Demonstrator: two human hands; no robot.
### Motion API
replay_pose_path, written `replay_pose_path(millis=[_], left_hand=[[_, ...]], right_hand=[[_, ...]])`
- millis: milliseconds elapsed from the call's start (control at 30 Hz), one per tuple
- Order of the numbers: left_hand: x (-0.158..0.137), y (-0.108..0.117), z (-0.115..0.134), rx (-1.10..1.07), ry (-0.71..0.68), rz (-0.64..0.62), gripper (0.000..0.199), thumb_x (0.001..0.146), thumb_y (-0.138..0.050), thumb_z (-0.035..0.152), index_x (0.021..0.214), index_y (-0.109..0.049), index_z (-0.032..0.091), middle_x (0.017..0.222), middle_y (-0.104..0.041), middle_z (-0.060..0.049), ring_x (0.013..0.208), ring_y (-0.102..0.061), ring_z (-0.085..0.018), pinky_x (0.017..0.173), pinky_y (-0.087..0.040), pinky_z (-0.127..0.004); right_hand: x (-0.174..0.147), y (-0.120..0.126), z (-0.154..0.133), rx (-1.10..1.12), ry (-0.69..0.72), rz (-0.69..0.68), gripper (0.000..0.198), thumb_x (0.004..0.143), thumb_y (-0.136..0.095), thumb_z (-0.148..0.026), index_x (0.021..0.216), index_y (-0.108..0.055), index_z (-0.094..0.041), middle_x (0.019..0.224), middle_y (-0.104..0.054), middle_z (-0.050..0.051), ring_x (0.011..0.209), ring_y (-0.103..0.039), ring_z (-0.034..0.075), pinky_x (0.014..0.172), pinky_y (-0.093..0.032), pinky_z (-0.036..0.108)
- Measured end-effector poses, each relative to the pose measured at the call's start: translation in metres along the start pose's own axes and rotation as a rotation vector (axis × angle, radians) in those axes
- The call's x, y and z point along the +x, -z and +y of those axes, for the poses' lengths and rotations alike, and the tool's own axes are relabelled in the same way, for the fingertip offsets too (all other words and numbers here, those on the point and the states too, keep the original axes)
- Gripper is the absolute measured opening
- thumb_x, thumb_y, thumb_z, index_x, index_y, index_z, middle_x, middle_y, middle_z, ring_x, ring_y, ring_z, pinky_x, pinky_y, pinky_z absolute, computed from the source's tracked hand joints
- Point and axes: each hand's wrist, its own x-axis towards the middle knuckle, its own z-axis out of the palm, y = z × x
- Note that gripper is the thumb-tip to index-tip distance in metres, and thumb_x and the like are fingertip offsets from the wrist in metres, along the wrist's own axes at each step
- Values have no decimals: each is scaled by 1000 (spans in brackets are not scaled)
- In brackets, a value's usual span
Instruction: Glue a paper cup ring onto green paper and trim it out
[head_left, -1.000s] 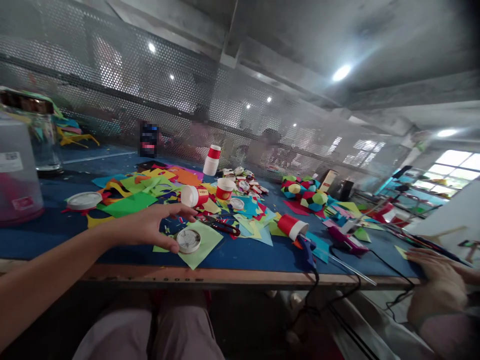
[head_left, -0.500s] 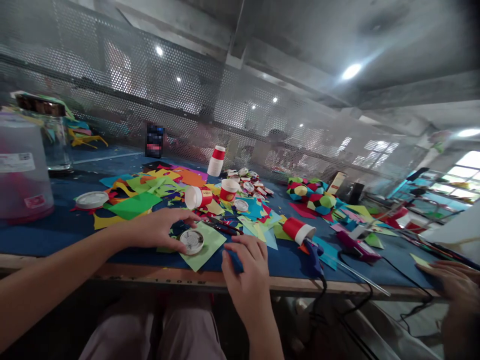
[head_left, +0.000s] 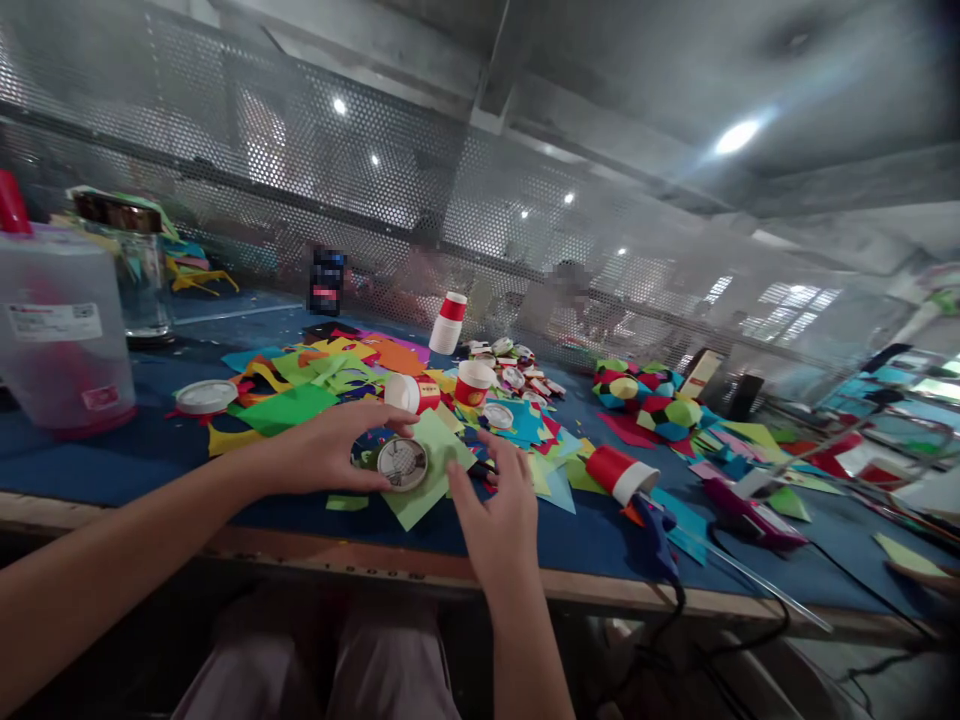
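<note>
Grey perforated panels (head_left: 360, 180) stand behind a blue worktop (head_left: 562, 535) with a pale wooden front edge. Near that edge, a shallow white disc (head_left: 403, 463) with grey marks on its face rests on a square of pale green paper (head_left: 409, 508). The person's left hand (head_left: 330, 448) curves around the disc's left side, thumb at its lower rim and fingers arched above; whether this grip actually bears on the disc cannot be told. The right hand (head_left: 499, 515) is spread, thumb well parted from the fingers, its grip visibly holding nothing. Its thumb overlaps the paper's right side in view, though contact is unclear.

Beyond the hands, a red-and-white cup (head_left: 431, 393) lies on its side next to an upright one (head_left: 474, 383), with a stack of cups (head_left: 449, 325) farther back. Loose coloured paper (head_left: 289, 407) spreads to the left, near a second white disc (head_left: 206, 397) and a translucent container (head_left: 60, 340). On the right, a blue glue gun (head_left: 658, 540) sits beside another lying cup (head_left: 619, 475), and multicoloured patchwork balls (head_left: 671, 415) are grouped behind.
</note>
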Motion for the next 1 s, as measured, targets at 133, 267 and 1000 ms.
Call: replay_pose_path(millis=[133, 267, 1000], left_hand=[[-1, 0, 3, 48, -55, 92, 59, 80, -69, 38, 132, -47, 21, 126, -64, -8, 119, -57, -26, 104, -42, -40], [-1, -2, 6, 145, -190, 251, 52, 83, -67, 36, 129, -47, 22, 126, -62, -8, 123, -53, -25, 108, -40, -41], [0, 4, 13, -362, 2, 352, 46, 79, -72, 32, 119, -53, 18, 94, -70, -5, 95, -65, -19, 93, -50, -36]], right_hand=[[0, -3, 5, 273, -297, 62, 72, 74, -70, -46, 133, -45, -15, 133, -49, 20, 106, -57, 30, 82, -51, 45], [-6, -11, 2, 686, -421, -9, 84, 71, -77, -40, 140, -34, -19, 121, -61, 14, 102, -64, 27, 83, -53, 42], [-8, -32, -15, 1024, -543, 27, 40, 62, -86, -27, 98, -73, -18, 95, -78, 6, 95, -70, 23, 86, -53, 36]])
